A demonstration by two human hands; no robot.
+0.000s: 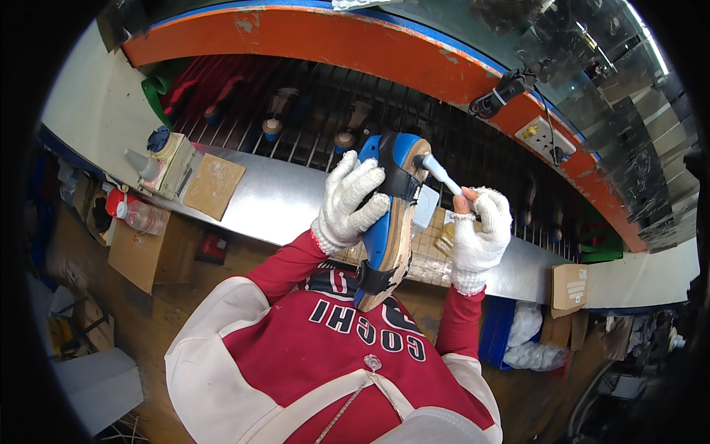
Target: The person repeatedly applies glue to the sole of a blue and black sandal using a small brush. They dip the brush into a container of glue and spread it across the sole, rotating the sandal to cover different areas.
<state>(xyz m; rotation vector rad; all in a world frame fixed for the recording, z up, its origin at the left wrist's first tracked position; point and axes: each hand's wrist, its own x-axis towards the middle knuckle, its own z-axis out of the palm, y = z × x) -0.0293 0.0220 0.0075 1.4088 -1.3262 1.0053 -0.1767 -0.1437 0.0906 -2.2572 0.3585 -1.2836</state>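
Observation:
My left hand, in a white knit glove, is closed around the side of a sandal on a blue shoe last. The sandal is tilted on edge, with its brown sole edge turned right and black straps wrapping the last. In my right hand, gloved with bare thumb and fingertip, a brush with a pale grey handle is pinched. Its dark tip touches the sole edge near the far end of the sandal. Below the brush are a whitish container and a yellowish jar, partly hidden.
Behind the metal ledge, more shoe lasts lie on a dark rack under an orange beam. A cardboard piece and a beige box sit left. A socket strip and a blue bin are right.

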